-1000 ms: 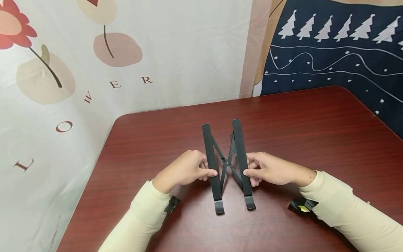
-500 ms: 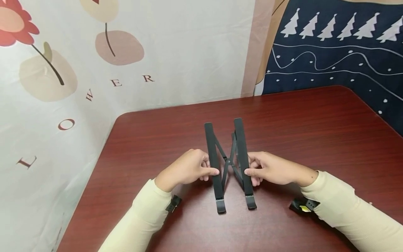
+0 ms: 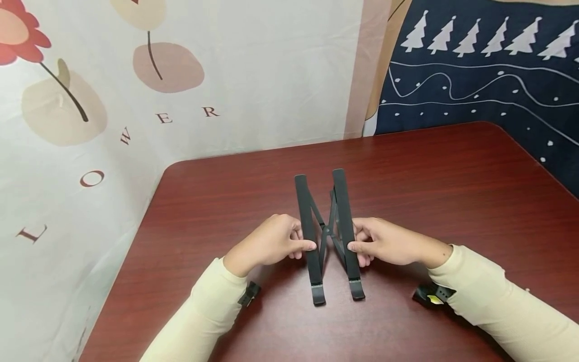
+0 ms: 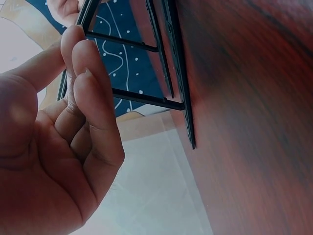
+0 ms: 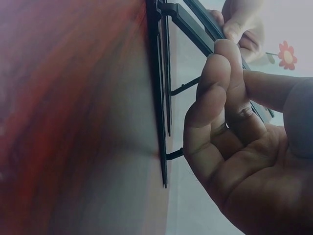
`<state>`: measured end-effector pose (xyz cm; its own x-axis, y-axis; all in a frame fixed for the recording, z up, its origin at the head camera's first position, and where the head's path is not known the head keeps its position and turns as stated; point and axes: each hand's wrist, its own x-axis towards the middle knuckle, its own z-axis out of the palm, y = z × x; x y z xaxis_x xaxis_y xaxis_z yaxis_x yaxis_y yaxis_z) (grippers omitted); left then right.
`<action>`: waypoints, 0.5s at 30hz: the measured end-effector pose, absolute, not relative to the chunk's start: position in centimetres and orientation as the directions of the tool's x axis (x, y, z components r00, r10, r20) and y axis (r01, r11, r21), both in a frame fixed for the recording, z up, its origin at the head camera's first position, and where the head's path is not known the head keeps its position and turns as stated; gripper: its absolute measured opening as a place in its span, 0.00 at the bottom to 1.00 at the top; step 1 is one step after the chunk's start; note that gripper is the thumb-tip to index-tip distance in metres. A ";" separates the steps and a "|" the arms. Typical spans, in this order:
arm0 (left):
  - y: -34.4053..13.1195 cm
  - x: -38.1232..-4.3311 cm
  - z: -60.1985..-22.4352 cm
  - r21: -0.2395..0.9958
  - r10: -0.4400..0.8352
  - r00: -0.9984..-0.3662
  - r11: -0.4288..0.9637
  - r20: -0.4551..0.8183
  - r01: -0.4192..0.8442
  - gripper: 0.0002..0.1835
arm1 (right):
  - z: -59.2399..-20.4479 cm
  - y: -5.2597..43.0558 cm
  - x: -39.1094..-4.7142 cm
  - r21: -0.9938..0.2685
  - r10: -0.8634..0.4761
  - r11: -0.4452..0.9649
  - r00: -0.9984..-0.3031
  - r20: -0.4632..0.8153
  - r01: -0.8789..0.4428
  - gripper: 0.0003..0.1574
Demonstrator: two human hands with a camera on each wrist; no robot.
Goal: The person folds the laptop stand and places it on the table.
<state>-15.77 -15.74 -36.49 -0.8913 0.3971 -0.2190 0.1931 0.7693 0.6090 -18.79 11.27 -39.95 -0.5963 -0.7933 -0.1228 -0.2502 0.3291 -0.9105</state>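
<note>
A black folding laptop stand (image 3: 327,230) stands on the table, its two long rails joined by crossed struts. My left hand (image 3: 271,240) pinches the left rail (image 3: 304,216), thumb on top and fingers curled underneath. On the other side, my right hand (image 3: 391,242) holds the right rail (image 3: 345,216) the same way. Short bent lips (image 3: 318,295) finish the rails' near ends. The left wrist view shows curled fingers (image 4: 98,103) under a rail, with the stand's lower bars (image 4: 183,93) along the tabletop. In the right wrist view, the right fingers (image 5: 208,107) curl beneath their rail.
The reddish-brown wooden table (image 3: 217,201) has rounded far corners. A pale cloth with flower prints (image 3: 271,75) hangs behind and to the left, and a navy cloth with white trees (image 3: 475,85) at the back right. Black straps (image 3: 249,294) circle the sleeves.
The two rails have come slightly closer together, the right one shifting left along with my right hand. Both hands keep their hold on the laptop stand.
</note>
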 end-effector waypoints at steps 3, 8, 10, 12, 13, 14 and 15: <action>-15.6 -15.8 -36.5 0.611 0.398 -0.892 0.768 -0.217 0.193 0.15 | -40.0 11.3 -18.8 -0.915 -0.795 0.318 -0.595 -0.115 -0.248 0.10; -15.5 -15.8 -36.6 0.612 0.396 -0.891 0.768 -0.221 0.190 0.15 | -40.0 11.2 -18.7 -0.914 -0.799 0.313 -0.593 -0.105 -0.260 0.13; -15.4 -15.8 -36.6 0.611 0.396 -0.891 0.769 -0.224 0.188 0.15 | -40.0 11.2 -18.7 -0.915 -0.799 0.309 -0.592 -0.103 -0.258 0.13; -15.4 -15.7 -36.6 0.610 0.396 -0.890 0.770 -0.227 0.187 0.15 | -40.0 11.2 -18.7 -0.916 -0.801 0.308 -0.590 -0.102 -0.259 0.13; -15.4 -15.7 -36.6 0.608 0.396 -0.890 0.772 -0.227 0.188 0.15 | -40.0 11.1 -18.7 -0.915 -0.802 0.307 -0.588 -0.102 -0.260 0.14; -15.4 -15.7 -36.6 0.606 0.394 -0.890 0.773 -0.227 0.187 0.15 | -40.0 11.1 -18.7 -0.913 -0.801 0.311 -0.590 -0.101 -0.266 0.15; -15.3 -15.7 -36.6 0.605 0.393 -0.891 0.774 -0.227 0.187 0.15 | -40.0 11.1 -18.7 -0.910 -0.799 0.316 -0.592 -0.103 -0.267 0.15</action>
